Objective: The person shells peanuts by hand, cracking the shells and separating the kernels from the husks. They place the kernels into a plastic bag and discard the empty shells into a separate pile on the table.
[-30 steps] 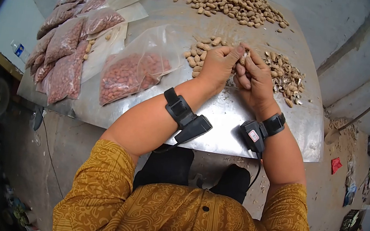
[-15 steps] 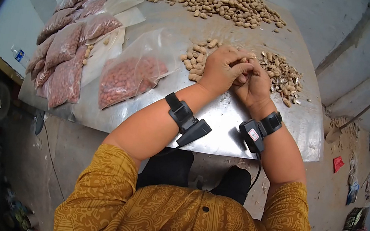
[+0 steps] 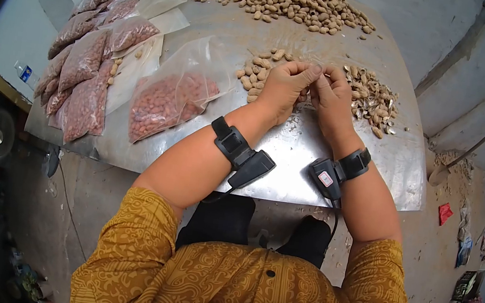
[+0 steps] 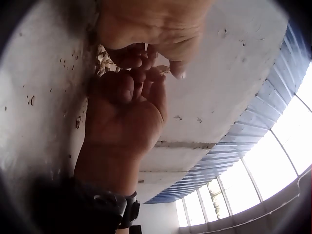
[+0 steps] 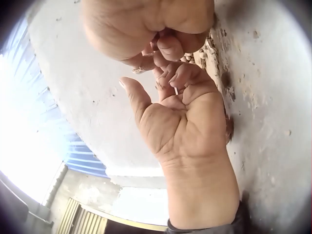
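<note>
Both hands meet at fingertip height over the metal table, between whole peanuts (image 3: 256, 72) and broken shells (image 3: 377, 102). The right hand (image 3: 335, 105) pinches a small shell piece (image 5: 139, 71), seen at its fingertips in the right wrist view. Opposite it, the left hand (image 3: 284, 89) has its thumb stretched out and its other fingers curled; a small pale piece (image 5: 176, 90) shows beneath them. In the left wrist view the right hand (image 4: 122, 117) lies below the left hand (image 4: 156, 29), their fingers touching. What lies deeper between the fingers is hidden.
A big heap of unshelled peanuts (image 3: 302, 3) lies at the table's far side. An upright clear bag of pink kernels (image 3: 169, 102) stands left of the hands. Filled bags (image 3: 86, 57) are piled farther left, beside empty plastic bags (image 3: 161, 0).
A peanut showed between the fingers a second ago. The left hand then folded over the right fingers; now it has drawn back and its thumb points outward, with fingertips still together.
</note>
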The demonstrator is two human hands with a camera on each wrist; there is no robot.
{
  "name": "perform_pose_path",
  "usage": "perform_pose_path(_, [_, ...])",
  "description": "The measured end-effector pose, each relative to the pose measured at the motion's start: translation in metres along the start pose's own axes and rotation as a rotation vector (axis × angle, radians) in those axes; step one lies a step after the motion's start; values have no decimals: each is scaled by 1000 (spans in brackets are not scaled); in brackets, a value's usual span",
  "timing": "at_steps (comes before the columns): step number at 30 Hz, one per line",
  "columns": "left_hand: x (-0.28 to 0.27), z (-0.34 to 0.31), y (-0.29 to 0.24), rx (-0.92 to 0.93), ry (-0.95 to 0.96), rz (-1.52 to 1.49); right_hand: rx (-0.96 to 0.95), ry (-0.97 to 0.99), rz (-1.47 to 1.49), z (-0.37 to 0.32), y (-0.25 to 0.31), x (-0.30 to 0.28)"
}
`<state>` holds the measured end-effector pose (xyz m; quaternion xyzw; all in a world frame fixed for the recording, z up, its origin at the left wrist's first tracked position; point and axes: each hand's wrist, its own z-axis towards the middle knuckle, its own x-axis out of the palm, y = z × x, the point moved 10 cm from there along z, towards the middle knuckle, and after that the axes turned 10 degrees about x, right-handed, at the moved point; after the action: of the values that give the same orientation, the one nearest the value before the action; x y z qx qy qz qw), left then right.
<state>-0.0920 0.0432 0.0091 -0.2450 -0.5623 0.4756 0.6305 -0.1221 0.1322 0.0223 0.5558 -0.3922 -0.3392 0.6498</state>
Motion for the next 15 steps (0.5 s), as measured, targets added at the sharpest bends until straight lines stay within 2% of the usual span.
perform_pose_path(2, [-2, 0, 0, 0, -28, 58, -85, -68, -230, 0, 7, -2])
perform_pose_path(6, [-5, 1, 2, 14, -66, 215, -266, -213, -470, -5, 20, -4])
perform_pose_path(8, [-7, 3, -2, 80, -61, 366, -347, -258, -556, -12, 30, 0])
perform_pose_path(9, [-7, 3, -3, 113, -58, 442, -298, -251, -493, -7, 22, -5])
perform_pose_path(11, [-10, 3, 2, 154, -94, 375, -205, -238, -370, 3, 3, -15])
perform_pose_path(14, [-9, 0, 4, 121, -127, 211, 97, -105, 143, 0, -15, -8])
perform_pose_path(15, [-7, -1, 5, 94, -134, 147, 125, -79, 231, 0, -15, -6])
